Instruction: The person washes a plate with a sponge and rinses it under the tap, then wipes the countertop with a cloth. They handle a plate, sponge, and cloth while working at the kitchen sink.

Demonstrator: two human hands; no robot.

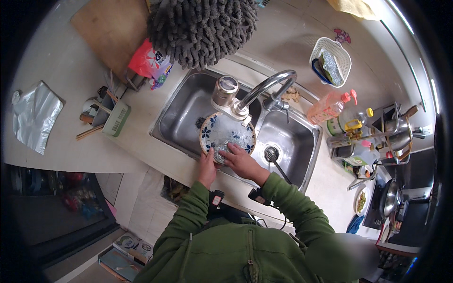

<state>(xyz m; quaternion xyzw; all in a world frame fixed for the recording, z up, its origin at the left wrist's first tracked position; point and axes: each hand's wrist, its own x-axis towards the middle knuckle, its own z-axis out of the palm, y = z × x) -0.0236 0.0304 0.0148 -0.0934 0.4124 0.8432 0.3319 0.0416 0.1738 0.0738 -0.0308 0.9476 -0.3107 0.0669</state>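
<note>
A round plate [206, 133] with a dark blue flower pattern and a brown rim is held tilted over the left basin, beneath the faucet's outlet. Water and foam cover its middle. My left hand [207, 168] grips the plate's near edge, thumb on top. With spread fingers, my right hand [243, 161] presses a silvery scrubbing cloth [221, 151] against the plate's face. Just beyond the plate, a chrome faucet [263, 80] arches over, with a cylindrical filter [226, 90] on its end. A dark scouring pad [200, 122] lies in the basin, partly hidden by the plate.
The right basin [297, 132] holds a long-handled utensil [281, 171] by its drain. Behind it stand a pink pump bottle [327, 108] and a white basket [345, 58] with cloths. A utensil holder [116, 118] is left of the sink. A grey chenille mop head [203, 32] looms behind.
</note>
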